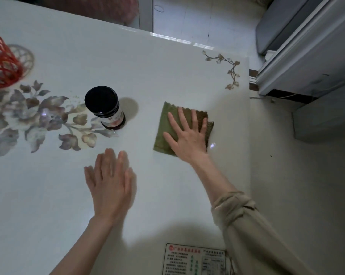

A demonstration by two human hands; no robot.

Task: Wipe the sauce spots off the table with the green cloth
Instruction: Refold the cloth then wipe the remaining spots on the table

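Now green cloth (163, 126) flat under right hand (187, 135).

The right hand (187, 135) lies palm down, its fingers (184, 118) straight and spread, flat on the green cloth (163, 126). Its forearm reaches in from the lower right, bare up to a rolled beige sleeve (235, 207). The left hand (110, 183), blurred, is palm down over the counter (167, 195), fingers straight and close together, forearm bare. Whether it touches cannot be told.
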